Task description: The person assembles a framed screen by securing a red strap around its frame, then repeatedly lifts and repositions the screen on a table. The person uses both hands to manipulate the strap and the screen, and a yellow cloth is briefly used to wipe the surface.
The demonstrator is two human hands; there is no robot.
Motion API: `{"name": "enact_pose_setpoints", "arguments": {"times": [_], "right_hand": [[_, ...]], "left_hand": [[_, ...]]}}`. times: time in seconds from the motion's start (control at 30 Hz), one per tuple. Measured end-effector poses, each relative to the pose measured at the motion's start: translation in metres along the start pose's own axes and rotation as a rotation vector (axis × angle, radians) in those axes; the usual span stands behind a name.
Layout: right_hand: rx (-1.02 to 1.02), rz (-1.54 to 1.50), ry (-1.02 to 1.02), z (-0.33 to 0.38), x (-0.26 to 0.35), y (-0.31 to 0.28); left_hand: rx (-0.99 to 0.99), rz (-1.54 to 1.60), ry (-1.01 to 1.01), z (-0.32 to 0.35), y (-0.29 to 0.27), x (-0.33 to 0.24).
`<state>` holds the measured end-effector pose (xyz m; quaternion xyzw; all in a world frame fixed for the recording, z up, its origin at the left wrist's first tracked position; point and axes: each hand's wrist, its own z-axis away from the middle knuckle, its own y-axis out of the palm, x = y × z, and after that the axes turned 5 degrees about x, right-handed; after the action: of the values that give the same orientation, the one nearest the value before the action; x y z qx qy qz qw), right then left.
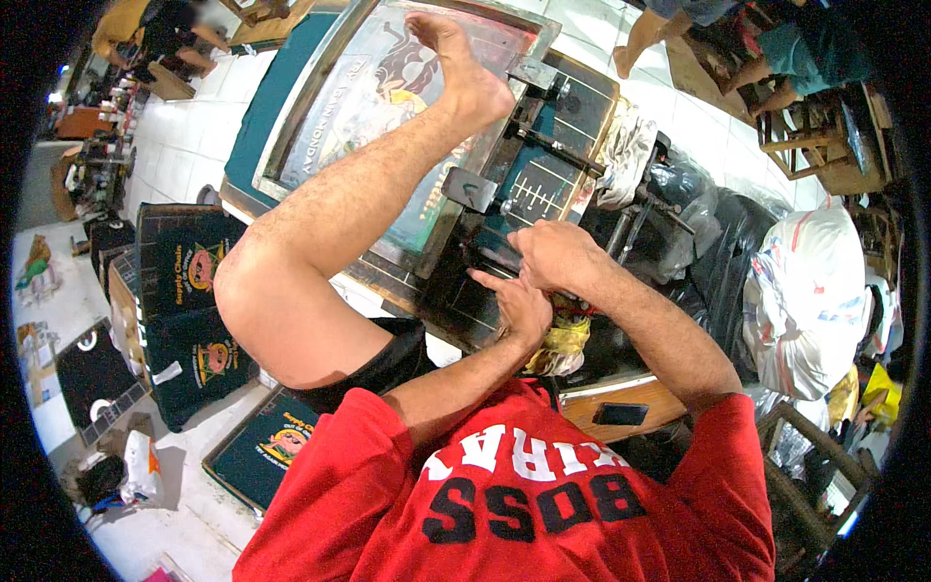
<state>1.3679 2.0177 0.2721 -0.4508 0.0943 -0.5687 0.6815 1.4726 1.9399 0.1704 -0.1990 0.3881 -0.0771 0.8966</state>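
Note:
My right hand [555, 254] is closed, its knuckles up, above the black gridded board [538, 194] of a screen-printing table. Just below it, my left hand [522, 308] touches it with fingertips gathered at its palm and one finger stretched out to the left. Whatever is between the fingers of either hand is hidden. Beyond my hands, metal hinge clamps [472, 190] join the board to a framed printing screen [325, 116] bearing a coloured design. My bare left leg [335, 209] lies across the screen, with the foot on its mesh.
Dark printed fabric panels [194, 267] stand at left, with another panel [281, 441] lower down. Rags [628, 136] and black plastic bags [713, 238] crowd the board's right side. A stuffed white sack [810, 296] is farther right. A phone [621, 414] lies on a wooden surface near me. Other people are at the far edges.

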Motion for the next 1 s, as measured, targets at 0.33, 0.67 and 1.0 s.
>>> {"name": "enact_pose_setpoints", "arguments": {"times": [0.33, 0.67, 1.0], "right_hand": [[0.143, 0.030, -0.015, -0.016, -0.002, -0.009], [0.266, 0.056, -0.031, -0.023, -0.004, -0.017], [0.084, 0.020, 0.069, -0.002, 0.005, -0.007]], "left_hand": [[-0.074, -0.124, -0.096, 0.004, 0.000, -0.017], [-0.096, -0.157, -0.080, 0.003, 0.007, -0.010], [-0.099, 0.128, 0.038, -0.004, 0.020, 0.010]]}}
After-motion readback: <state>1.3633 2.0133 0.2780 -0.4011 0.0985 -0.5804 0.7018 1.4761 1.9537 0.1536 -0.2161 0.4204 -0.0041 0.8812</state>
